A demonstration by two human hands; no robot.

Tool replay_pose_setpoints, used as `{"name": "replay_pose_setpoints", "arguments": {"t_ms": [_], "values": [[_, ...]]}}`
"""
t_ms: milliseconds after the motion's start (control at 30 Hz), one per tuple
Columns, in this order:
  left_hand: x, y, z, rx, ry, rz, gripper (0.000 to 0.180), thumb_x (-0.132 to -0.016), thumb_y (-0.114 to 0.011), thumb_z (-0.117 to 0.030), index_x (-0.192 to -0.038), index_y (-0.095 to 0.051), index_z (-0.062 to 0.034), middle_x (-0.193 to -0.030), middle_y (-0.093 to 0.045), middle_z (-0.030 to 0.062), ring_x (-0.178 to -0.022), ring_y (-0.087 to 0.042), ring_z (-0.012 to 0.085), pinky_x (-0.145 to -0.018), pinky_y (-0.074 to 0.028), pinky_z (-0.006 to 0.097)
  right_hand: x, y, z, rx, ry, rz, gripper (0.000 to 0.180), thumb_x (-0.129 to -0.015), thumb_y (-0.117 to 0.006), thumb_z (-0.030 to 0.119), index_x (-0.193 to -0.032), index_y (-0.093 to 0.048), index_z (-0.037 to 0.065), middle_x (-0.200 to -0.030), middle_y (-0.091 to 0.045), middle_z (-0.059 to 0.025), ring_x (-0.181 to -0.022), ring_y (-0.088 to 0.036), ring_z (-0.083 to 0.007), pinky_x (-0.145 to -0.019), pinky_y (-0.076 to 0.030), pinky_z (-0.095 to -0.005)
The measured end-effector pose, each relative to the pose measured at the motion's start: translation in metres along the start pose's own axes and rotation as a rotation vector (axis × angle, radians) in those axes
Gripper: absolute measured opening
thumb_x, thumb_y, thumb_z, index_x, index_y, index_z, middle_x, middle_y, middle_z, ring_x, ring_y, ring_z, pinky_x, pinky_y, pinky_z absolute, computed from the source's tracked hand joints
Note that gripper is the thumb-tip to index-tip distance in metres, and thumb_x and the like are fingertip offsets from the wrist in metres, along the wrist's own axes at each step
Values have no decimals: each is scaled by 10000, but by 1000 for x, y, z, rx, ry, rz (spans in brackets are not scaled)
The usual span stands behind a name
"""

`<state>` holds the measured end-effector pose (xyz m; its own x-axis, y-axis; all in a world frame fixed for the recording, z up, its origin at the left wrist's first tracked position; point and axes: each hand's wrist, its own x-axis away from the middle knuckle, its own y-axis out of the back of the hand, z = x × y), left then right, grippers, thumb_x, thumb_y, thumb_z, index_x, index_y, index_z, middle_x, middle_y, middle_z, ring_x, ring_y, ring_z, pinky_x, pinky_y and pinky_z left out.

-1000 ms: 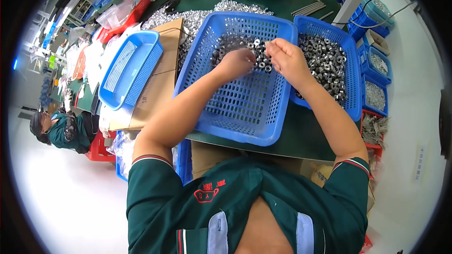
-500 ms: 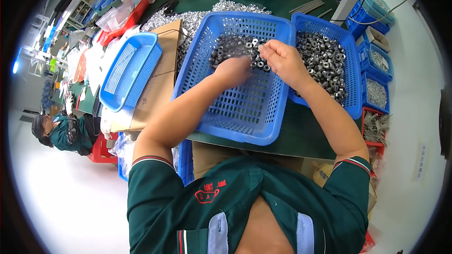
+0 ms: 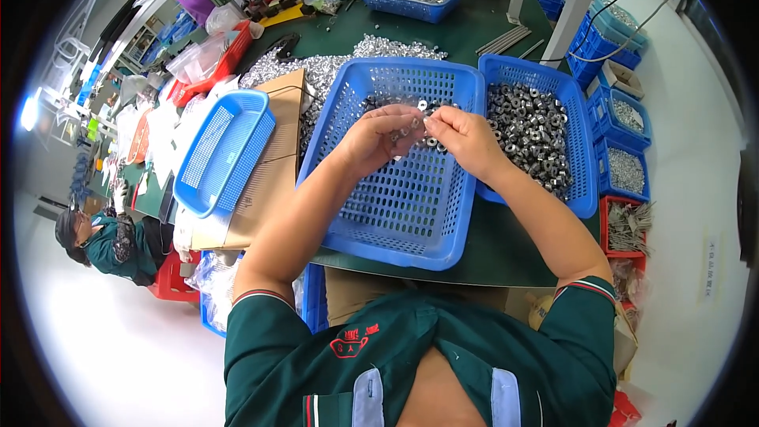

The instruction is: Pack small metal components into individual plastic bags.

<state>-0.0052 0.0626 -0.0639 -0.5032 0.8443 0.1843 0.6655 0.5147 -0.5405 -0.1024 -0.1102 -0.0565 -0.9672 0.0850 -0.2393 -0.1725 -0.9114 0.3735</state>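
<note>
Both hands meet over the far half of a large blue plastic basket (image 3: 399, 253). Curled fingers of my left hand (image 3: 368, 141) are closed around several small metal rings (image 3: 405, 133), short pieces with a hole through them. My right hand (image 3: 468, 141) is closed in a pinch, its fingertips against those of the left; what sits in the pinch is too small to make out. More such rings lie in the basket beneath and behind the hands, partly hidden by them. A second blue basket (image 3: 583, 146) on the right is filled with similar dark and shiny rings.
Left of the large basket, an empty light-blue basket (image 3: 207, 182) rests on cardboard (image 3: 273, 166). Behind lies a heap of shiny small parts (image 3: 316, 71). Metal rods (image 3: 504, 39) lie near a white post (image 3: 565, 20). Stacked bins stand right. Another person (image 3: 118, 237) sits far left.
My left hand, blurred before and lower over the basket, now meets the right at the fingertips. The right hand has shifted slightly left and down. The whole view has tilted, so the table sits lower.
</note>
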Motion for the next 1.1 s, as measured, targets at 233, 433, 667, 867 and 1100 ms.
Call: {"name": "replay_pose_setpoints", "arguments": {"t_ms": [233,433,667,867,1100], "values": [[-1,2,1,-19,-62,37,154,-852,-574,-119,-987,-549,-48,-799,-555,39,-610,-444,82,-537,-324,199,0,-2,-7,48,86,2,208,-858,-564,239,-808,-613,43,-622,-587,-100,-542,-559,-185,-524,-421,-308],[1,-1,4,-137,-76,-10,145,-917,-535,-190,-920,-560,-46,-725,-535,25,-558,-392,68,-502,-300,192,6,-6,-3,357,238,-62,192,-841,-579,216,-751,-571,47,-616,-583,-101,-563,-588,-272,-502,-430,-355],[0,0,2,-97,19,1,158,-921,-534,-208,-912,-553,-52,-684,-510,15,-525,-359,61,-475,-285,197,6,-7,-5,694,660,-166,151,-809,-590,165,-714,-519,70,-592,-552,-87,-543,-573,-277,-480,-433,-379],[-2,-5,1,-322,-85,-82,147,-896,-569,-180,-863,-541,-40,-699,-523,17,-557,-412,62,-493,-323,189,4,-6,-8,465,320,-85,233,-832,-562,251,-690,-556,65,-615,-585,-143,-597,-592,-319,-530,-443,-427],[-3,-13,-2,-476,-210,-77,135,-907,-551,-165,-917,-558,-31,-765,-574,3,-646,-491,49,-558,-373,179,-2,5,-10,-27,-44,87,315,-842,-558,315,-679,-583,46,-617,-583,-147,-592,-576,-303,-545,-413,-399]]}}
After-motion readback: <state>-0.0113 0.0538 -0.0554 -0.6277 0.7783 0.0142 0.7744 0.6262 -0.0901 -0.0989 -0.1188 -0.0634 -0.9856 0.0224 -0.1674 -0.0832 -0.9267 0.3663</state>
